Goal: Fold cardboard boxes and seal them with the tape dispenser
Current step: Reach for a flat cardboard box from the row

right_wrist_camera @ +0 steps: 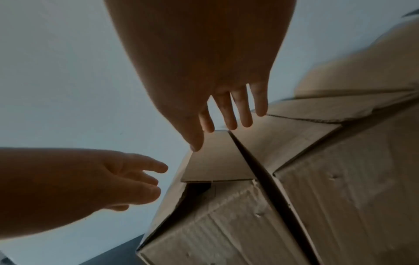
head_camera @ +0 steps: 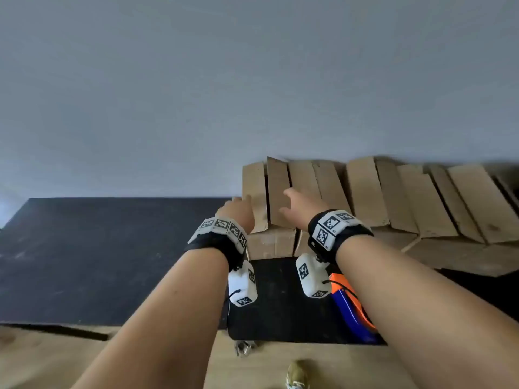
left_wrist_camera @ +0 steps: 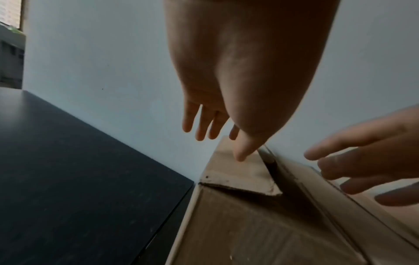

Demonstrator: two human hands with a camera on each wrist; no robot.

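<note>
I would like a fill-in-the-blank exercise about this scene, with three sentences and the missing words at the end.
1. Both the left hand and the right hand reach toward the row of flattened ____ boxes leaning on the wall.
2. The fingers of both hands are spread and hold ____.
3. The orange and blue tape dispenser lies on the black mat, below the ____ forearm.

Missing words: cardboard; nothing; right

Just beyond the fingertips [right_wrist_camera: 229, 125], the box flaps [right_wrist_camera: 217, 161] are matt brown corrugated cardboard, faintly ribbed and dented; left of them lies a smooth, dull-black tabletop [left_wrist_camera: 68, 179].
</note>
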